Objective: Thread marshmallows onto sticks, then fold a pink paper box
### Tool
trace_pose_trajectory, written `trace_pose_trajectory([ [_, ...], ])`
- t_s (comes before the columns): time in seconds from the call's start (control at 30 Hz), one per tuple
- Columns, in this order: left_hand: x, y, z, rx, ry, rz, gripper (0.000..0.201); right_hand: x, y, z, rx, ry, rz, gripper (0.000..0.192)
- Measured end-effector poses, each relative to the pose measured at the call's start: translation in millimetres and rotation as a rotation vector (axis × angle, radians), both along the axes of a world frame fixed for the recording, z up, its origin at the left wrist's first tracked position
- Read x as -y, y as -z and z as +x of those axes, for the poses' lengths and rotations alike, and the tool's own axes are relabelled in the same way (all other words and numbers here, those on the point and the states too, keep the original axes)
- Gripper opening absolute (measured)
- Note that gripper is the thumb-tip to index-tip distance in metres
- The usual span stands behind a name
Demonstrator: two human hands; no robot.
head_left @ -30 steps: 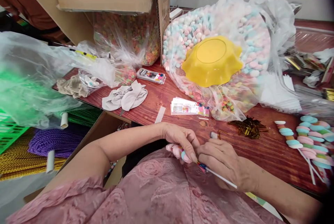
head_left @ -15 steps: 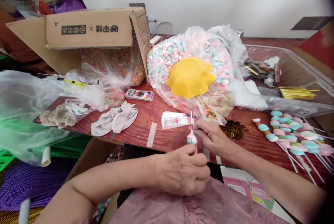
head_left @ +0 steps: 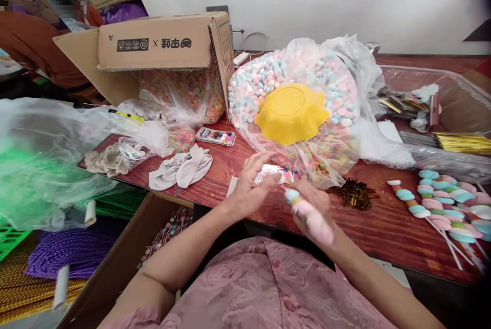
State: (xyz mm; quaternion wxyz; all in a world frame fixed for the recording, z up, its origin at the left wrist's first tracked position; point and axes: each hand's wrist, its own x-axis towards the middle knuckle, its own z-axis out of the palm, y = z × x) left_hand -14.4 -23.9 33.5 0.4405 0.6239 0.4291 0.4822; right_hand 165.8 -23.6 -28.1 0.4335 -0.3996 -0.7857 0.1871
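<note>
Nearest, pink rose-patterned fabric across the lap. Just beyond, right hand [head_left: 312, 206] curled around a marshmallow skewer [head_left: 307, 211], soft puffy pink and blue pieces, blurred, held low above the worktop's [head_left: 383, 226] near edge. Left hand [head_left: 249, 185] beside it, fingers spread and loosely open, fingertips on a flat glossy packet [head_left: 274, 173] lying on the red wood-grain worktop. To the right, a crinkled heap of gold twist ties [head_left: 353, 194], then finished skewers [head_left: 441, 203] laid in a row, thin white sticks pointing outward. To the left, limp white gloves [head_left: 182, 168]. Farther back, a big clear plastic bag [head_left: 345, 93] bulging with pastel marshmallows, a scalloped yellow bowl [head_left: 291, 113] upside down on top. Behind, a tipped cardboard box [head_left: 161, 45].
</note>
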Motion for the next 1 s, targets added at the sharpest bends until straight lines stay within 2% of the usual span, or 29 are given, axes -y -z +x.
trace_pose_trajectory([
  [0.1, 5, 19.3, -6, 0.23, 0.145, -0.457, 0.053, -4, -3.5, 0, 0.048, 0.0, 0.241, 0.013],
  [0.17, 13, 28.7, -6, 0.354, 0.227, -0.638, 0.06, -6, -4.2, -2, 0.144, 0.014, 0.464, 0.017],
  [0.23, 21, 34.6, -3, 0.413, 0.313, -0.687, 0.058, -9, -4.1, -5, 0.231, 0.026, 0.605, 0.019],
  [0.3, 26, 38.6, 0, 0.395, 0.385, -0.627, 0.047, -11, -4.9, -8, 0.243, 0.013, 0.565, 0.017],
  [0.37, 27, 42.3, 1, 0.263, 0.358, -0.455, 0.034, -13, -7.3, -10, 0.169, -0.021, 0.392, 0.017],
  [0.43, 26, 46.8, -3, -0.01, 0.224, -0.136, 0.025, -12, -10.8, -11, 0.021, -0.061, 0.082, 0.016],
  [0.53, 26, 55.1, -15, -0.506, 0.031, 0.375, 0.028, -7, -14.5, -14, -0.303, -0.205, -0.596, 0.018],
  [0.57, 29, 57.8, -20, -0.624, -0.002, 0.483, 0.032, -3, -14.6, -16, -0.414, -0.284, -0.853, 0.021],
  [0.63, 39, 61.2, -29, -0.772, -0.014, 0.579, 0.037, 8, -12.2, -22, -0.594, -0.429, -1.307, 0.027],
  [0.7, 52, 59.8, -42, -0.822, 0.026, 0.564, 0.037, 21, -6.3, -30, -0.656, -0.489, -1.582, 0.031],
  [0.77, 67, 51.6, -62, -0.795, 0.077, 0.474, 0.033, 32, 2.2, -36, -0.63, -0.48, -1.631, 0.031],
  [0.83, 86, 36.9, -91, -0.745, 0.062, 0.326, 0.026, 36, 11.0, -38, -0.59, -0.434, -1.513, 0.035],
  [0.9, 110, 21.0, -125, -0.773, -0.018, 0.089, 0.025, 36, 16.7, -31, -0.574, -0.357, -1.354, 0.041],
  [0.97, 133, 13.2, -159, -0.966, -0.001, -0.26, 0.024, 35, 17.9, -18, -0.567, -0.283, -1.258, 0.037],
  [1.0, 141, 14.3, -174, -1.108, -0.001, -0.442, 0.023, 34, 17.3, -9, -0.569, -0.253, -1.235, 0.034],
])
